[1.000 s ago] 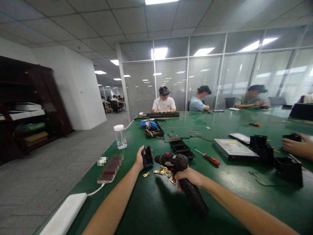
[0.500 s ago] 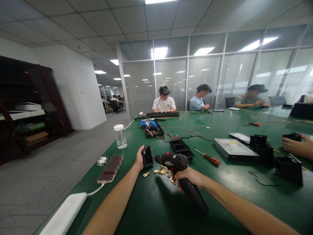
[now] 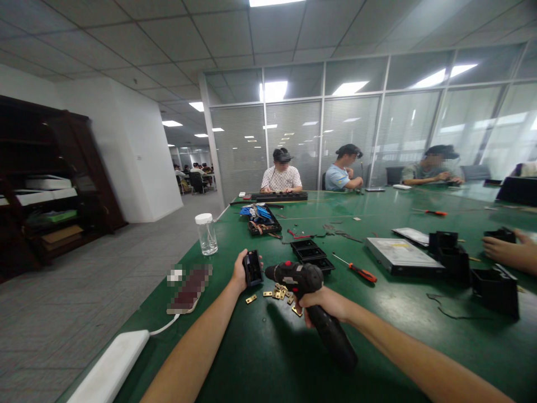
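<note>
My left hand (image 3: 240,272) is closed around a small black plastic box (image 3: 253,268), tilted so that its hollow side faces me. In my right hand (image 3: 321,305) is a black cordless drill (image 3: 300,277), gripped by its handle. The drill's nose points left at the box; whether a bit touches it I cannot tell. Several small brass plates (image 3: 279,292) lie on the table below the drill's nose. Just behind the drill sit more black plastic boxes (image 3: 310,254), joined or side by side.
On the green table (image 3: 235,358), a screwdriver (image 3: 356,268) and a silver disc drive (image 3: 403,256) lie to the right. A lidded clear jar (image 3: 206,235), a phone (image 3: 191,288) and a white power strip (image 3: 111,366) are at left. Another person's hand (image 3: 509,246) is at far right.
My hands, the box and the drill stay practically where they were. Across the table, the person in blue has shifted an arm slightly.
</note>
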### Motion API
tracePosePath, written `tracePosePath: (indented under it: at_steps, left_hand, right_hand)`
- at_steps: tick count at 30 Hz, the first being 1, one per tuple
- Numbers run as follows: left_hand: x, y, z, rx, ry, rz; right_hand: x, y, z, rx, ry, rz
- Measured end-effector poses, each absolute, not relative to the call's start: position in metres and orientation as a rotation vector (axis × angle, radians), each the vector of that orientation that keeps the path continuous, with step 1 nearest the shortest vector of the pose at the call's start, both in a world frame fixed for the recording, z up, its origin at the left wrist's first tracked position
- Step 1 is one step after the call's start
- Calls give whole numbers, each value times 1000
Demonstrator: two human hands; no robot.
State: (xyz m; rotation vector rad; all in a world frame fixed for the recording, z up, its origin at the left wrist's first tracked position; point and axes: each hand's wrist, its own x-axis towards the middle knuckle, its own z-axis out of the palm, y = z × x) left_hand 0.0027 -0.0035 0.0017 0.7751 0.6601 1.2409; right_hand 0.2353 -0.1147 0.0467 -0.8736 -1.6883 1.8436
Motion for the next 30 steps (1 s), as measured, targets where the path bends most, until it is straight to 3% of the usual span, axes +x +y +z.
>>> tracePosePath:
  at_steps: [30]
  left_hand:
    - [3, -4, 4, 751, 670, 1261]
  right_hand:
    - [236, -112, 43, -931, -1648, 1850]
